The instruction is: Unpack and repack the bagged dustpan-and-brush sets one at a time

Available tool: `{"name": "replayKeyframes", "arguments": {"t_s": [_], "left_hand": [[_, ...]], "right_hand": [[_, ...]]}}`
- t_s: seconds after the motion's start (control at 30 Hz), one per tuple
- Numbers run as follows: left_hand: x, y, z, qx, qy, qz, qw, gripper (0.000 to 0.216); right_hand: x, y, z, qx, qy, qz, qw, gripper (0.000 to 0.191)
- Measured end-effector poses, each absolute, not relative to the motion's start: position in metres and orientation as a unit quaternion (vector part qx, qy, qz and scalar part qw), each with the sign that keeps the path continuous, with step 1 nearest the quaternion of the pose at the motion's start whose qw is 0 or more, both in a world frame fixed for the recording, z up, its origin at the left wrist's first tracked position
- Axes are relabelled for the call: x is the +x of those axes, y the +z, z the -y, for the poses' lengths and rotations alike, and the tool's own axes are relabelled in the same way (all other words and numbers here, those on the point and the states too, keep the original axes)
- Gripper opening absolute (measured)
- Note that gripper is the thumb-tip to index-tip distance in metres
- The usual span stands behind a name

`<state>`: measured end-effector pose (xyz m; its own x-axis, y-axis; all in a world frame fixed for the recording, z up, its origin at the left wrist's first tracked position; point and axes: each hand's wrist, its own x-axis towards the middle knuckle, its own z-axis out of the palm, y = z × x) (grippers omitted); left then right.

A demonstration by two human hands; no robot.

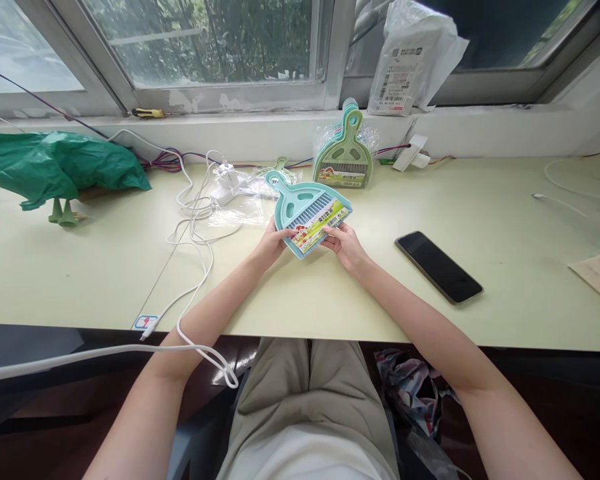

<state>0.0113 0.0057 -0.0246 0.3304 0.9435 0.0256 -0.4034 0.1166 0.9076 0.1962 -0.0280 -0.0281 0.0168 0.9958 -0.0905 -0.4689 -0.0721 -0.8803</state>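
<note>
A small teal dustpan-and-brush set [305, 203] with a colourful paper label is held just above the pale table [80, 267], handle pointing up and to the left. My left hand [273, 241] grips its lower left edge. My right hand [344, 243] holds its lower right corner, fingers on the label. Behind it, a stack of green dustpan sets in clear wrap [343, 157] leans against the wall below the window sill.
A black phone [437, 265] lies face up to the right. White cables [193, 220] and a charger with crumpled clear plastic [235, 193] lie to the left. A green plastic bag [55, 163] sits far left. A white parcel bag [410, 60] rests on the sill.
</note>
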Motion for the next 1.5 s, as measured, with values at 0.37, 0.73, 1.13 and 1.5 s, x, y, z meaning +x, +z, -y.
{"name": "replayKeyframes", "arguments": {"t_s": [0.37, 0.73, 1.13, 1.5], "left_hand": [[0.012, -0.023, -0.003, 0.448, 0.490, -0.310, 0.681, 0.076], [0.012, -0.019, -0.001, 0.456, 0.478, -0.309, 0.684, 0.073], [0.013, -0.017, 0.000, 0.457, 0.474, -0.321, 0.681, 0.075], [0.012, -0.019, -0.001, 0.466, 0.476, -0.306, 0.680, 0.076]], "right_hand": [[0.197, -0.032, 0.027, -0.404, 0.616, 0.343, 0.583, 0.016], [0.199, -0.037, 0.024, -0.413, 0.610, 0.350, 0.579, 0.013], [0.199, -0.038, 0.023, -0.413, 0.609, 0.343, 0.584, 0.012], [0.199, -0.039, 0.023, -0.416, 0.606, 0.346, 0.583, 0.014]]}}
